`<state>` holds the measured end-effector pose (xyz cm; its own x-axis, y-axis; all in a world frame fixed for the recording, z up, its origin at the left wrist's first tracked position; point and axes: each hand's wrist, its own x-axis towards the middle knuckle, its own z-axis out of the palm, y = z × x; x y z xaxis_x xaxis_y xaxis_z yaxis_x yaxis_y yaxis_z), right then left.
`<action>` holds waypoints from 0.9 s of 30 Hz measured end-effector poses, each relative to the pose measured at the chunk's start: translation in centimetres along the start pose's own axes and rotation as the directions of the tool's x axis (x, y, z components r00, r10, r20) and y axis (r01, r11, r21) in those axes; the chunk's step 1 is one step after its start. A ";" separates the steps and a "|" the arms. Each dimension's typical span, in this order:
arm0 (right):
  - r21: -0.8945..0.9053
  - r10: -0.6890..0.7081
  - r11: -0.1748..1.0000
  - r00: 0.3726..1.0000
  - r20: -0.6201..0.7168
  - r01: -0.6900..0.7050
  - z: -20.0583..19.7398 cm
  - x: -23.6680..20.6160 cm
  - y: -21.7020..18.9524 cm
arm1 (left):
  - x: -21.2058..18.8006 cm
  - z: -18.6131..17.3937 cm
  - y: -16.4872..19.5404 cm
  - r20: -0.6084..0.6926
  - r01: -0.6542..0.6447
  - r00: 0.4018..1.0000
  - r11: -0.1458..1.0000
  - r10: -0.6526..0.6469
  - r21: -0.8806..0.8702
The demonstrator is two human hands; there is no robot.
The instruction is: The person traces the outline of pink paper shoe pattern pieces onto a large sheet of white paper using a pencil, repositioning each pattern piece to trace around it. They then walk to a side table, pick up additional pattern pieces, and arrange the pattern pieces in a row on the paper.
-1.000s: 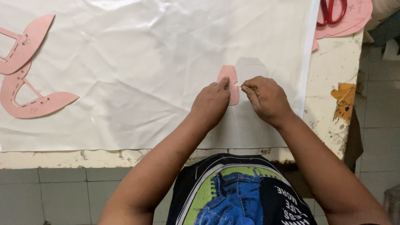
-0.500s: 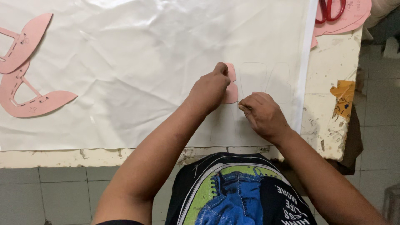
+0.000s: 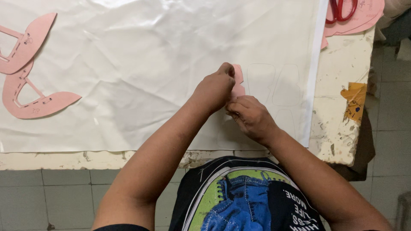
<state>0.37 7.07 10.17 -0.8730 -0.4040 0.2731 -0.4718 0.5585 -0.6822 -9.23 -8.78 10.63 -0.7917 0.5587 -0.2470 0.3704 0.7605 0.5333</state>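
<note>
The right hand (image 3: pixel 252 117) has moved in beside the left hand (image 3: pixel 216 87), whose fingers press the small pink template (image 3: pixel 238 83) onto the white sheet (image 3: pixel 141 64). The right pinches something too small to tell. Red scissors (image 3: pixel 340 9) lie well apart.

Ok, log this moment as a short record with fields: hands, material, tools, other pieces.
left hand: pressing small pink template onto the sheet
right hand: at the template's lower edge; any marking tool hidden
material: white glossy sheet, faint traced outlines beside the template
other pieces: large pink patterns, far left
tools: red scissors, top right
surface: worn table
</note>
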 end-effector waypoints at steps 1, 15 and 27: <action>0.017 0.010 1.000 1.000 0.011 -0.010 0.0 -0.1 0.1 | 0.0 0.0 0.0 0.003 0.000 1.000 1.000 0.000 -0.003; -0.119 0.093 0.991 0.968 0.233 -0.067 -3.8 5.7 -0.2 | -0.4 12.9 5.0 0.335 -0.224 0.941 0.676 -0.037 0.702; -0.167 0.102 0.985 0.936 0.337 -0.047 -2.1 6.1 0.5 | 0.4 16.5 4.7 0.102 -0.041 0.993 0.637 -0.060 0.770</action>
<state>-5.42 6.36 12.92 -0.8236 -0.5655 -0.0426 -0.4441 0.6899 -0.5716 0.24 0.45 -0.28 -0.7588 0.5432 -0.3595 0.6422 0.7162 -0.2731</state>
